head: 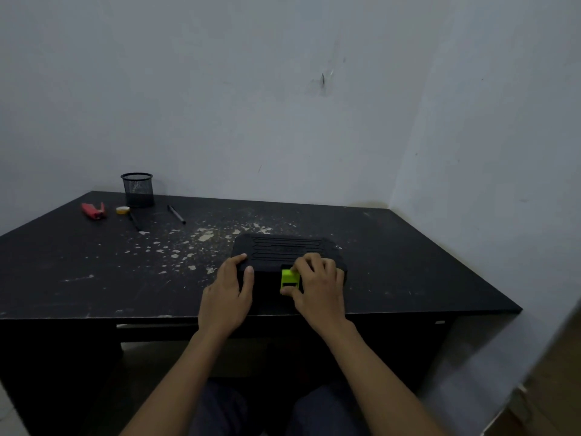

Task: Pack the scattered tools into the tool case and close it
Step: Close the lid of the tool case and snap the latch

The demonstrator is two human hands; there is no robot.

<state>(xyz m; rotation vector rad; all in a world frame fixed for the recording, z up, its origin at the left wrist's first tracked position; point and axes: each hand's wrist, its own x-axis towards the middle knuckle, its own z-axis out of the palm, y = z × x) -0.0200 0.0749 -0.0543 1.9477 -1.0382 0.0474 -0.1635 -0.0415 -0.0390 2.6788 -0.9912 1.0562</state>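
Observation:
A black ribbed tool case (284,248) lies with its lid down near the front middle of the black table (94,278). A lime-green latch (290,281) sits on its front face. My right hand (317,284) grips that latch, fingers over its top and thumb under it. My left hand (231,292) rests on the case's front left corner, fingers on the lid and thumb down the front. The inside of the case is hidden.
At the back left stand a black mesh pen cup (137,189), a red tool (93,210), a small yellow roll (122,210) and two black pens (176,214). Pale chipped patches mark the tabletop. Walls close the back and right.

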